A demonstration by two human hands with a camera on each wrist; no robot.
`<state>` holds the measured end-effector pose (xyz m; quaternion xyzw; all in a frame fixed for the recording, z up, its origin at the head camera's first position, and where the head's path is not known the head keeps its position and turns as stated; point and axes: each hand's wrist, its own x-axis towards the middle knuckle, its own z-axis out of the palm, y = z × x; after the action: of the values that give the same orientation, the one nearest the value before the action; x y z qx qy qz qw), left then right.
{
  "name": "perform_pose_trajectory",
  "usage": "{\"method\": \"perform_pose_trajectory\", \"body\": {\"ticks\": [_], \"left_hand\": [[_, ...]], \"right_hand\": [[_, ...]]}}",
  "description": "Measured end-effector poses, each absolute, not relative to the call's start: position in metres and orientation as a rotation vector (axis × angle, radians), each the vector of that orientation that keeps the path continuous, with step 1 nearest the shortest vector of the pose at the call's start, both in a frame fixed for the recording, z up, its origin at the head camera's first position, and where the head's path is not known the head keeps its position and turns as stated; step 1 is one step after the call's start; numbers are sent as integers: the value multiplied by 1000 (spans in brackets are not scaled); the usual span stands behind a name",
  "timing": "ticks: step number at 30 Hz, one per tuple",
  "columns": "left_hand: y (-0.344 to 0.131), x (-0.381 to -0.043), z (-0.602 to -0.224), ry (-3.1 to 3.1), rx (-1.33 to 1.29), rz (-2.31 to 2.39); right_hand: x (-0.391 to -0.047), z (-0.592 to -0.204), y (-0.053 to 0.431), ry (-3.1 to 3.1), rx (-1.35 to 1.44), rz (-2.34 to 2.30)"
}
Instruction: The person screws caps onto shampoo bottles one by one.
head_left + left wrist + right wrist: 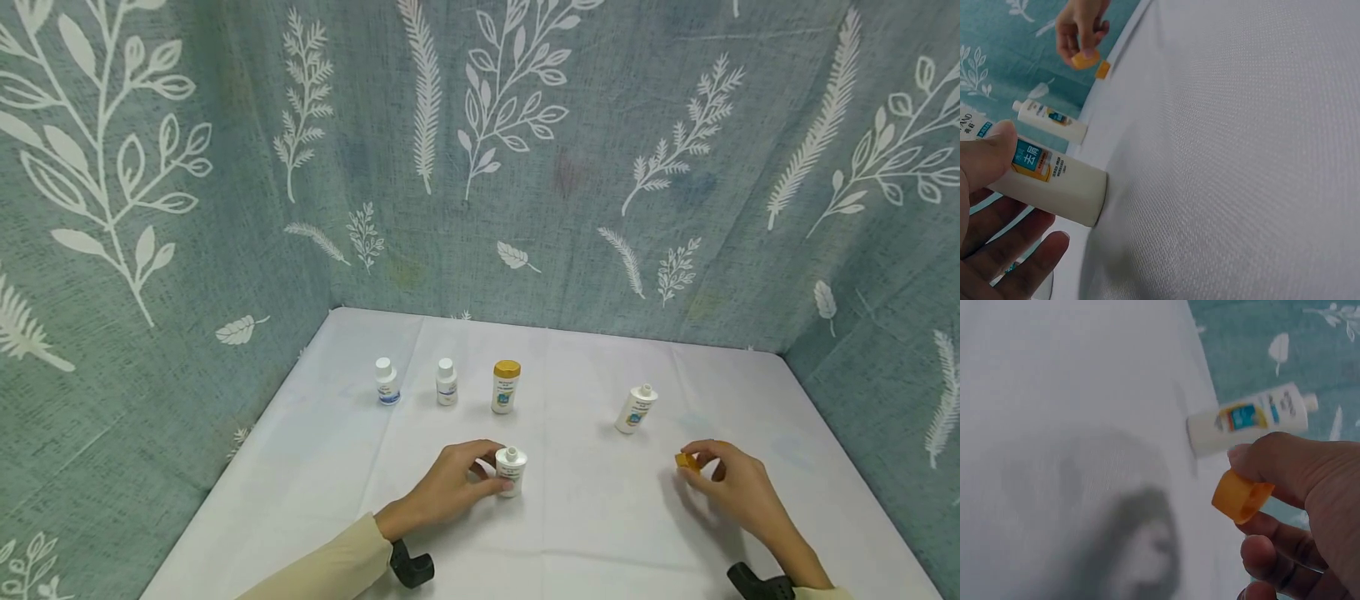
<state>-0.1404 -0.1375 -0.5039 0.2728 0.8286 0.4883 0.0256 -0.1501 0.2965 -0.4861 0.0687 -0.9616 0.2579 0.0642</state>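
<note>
My left hand [459,481] grips an uncapped white bottle [511,472] around its sides, thumb across the front. The bottle stands upright at the middle of the table, its bare neck showing. In the left wrist view, its label [1034,159] is blue and orange. Farther right, my right hand [731,483] pinches an orange cap [1241,497] between thumb and fingers, its hollow end visible in the right wrist view. A second orange piece [1102,69] shows right beside the held cap in the left wrist view. Beyond the right hand stands another uncapped white bottle [636,409].
At the back left stand two small white bottles, one at the far left [387,382] and one beside it [446,383]. Next to them is a white bottle with an orange cap [506,387]. Leaf-patterned green cloth [555,233] walls the white-covered table [585,533] at back and sides.
</note>
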Motion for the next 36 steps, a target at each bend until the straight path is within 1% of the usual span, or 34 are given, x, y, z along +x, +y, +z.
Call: {"method": "perform_pose_trajectory", "body": {"ticks": [9,19,36], "left_hand": [[-138,-141,-505,2575,865,1506],[-138,-140,-506,2570,841,1508],[-136,-141,-508,2592,864,1500]], "right_hand": [[-153,-468,255,-2853,365,934],[-161,-461,218,-2719,662,1007],[-168,-446,151,-2567,970,1127]]}}
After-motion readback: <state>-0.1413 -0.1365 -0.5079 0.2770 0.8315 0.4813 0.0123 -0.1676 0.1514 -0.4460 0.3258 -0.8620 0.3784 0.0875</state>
